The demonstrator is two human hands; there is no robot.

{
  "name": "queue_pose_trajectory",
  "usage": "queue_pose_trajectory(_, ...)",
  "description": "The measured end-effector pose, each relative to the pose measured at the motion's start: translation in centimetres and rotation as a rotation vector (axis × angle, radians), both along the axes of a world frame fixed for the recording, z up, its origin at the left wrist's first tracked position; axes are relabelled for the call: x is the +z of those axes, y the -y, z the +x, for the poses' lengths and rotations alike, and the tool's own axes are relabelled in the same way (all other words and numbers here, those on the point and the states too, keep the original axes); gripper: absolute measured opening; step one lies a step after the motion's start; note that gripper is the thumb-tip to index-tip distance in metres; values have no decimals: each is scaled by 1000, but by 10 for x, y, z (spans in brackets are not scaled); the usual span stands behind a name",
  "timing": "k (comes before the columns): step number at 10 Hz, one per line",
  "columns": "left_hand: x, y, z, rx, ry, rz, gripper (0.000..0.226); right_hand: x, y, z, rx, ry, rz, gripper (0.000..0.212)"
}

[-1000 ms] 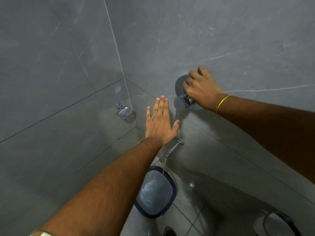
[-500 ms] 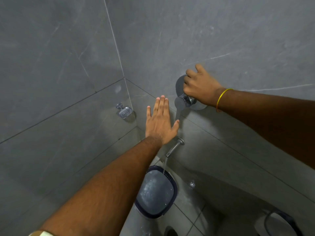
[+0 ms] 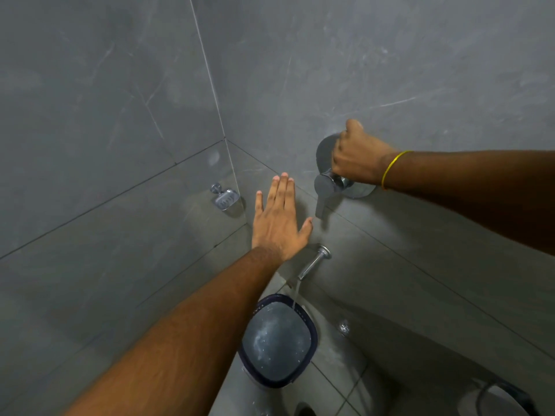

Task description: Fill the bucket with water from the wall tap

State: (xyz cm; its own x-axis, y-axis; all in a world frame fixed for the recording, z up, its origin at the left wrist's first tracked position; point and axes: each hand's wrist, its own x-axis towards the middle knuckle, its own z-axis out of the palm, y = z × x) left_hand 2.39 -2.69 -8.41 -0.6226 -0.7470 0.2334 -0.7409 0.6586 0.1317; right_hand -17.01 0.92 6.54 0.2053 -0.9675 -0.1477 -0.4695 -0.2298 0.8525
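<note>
A dark-rimmed bucket stands on the floor below a chrome wall spout. A thin stream of water falls from the spout into the bucket, which holds foamy water. Above the spout is a chrome mixer valve with a lever pointing down. My right hand is closed around the valve's knob against the round wall plate. My left hand lies flat on the grey tiled wall, fingers together and extended, left of the valve and above the spout.
A chrome soap dish is fixed to the left wall near the corner. A second dark-rimmed container shows at the bottom right on the tiled floor. A small chrome fitting sits low on the wall.
My right hand has turned on the valve, its fingers curling further over the knob. The left hand has stayed flat on the wall. Water keeps running into the bucket.
</note>
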Motion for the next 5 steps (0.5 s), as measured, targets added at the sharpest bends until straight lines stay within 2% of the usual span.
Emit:
queue_pose_trajectory(1, 3, -9, 12, -38, -30, -34, 93, -24, -3, -2, -213, 199, -58, 22)
queue_pose_trajectory(2, 11, -27, 28, -62, -78, -71, 93, -43, -6, 7, -410, 485, -265, 25)
queue_pose_trajectory(3, 28, -56, 48, -61, -140, -129, 94, -31, -18, 20, -523, 620, -367, 30)
queue_pose_trajectory(4, 62, -82, 75, -72, -198, -201, 95, -9, -52, 44, -563, 793, -426, 34)
queue_pose_trajectory(5, 110, -114, 110, -65, -267, -303, 95, 21, -99, 85, -499, 958, -632, 42)
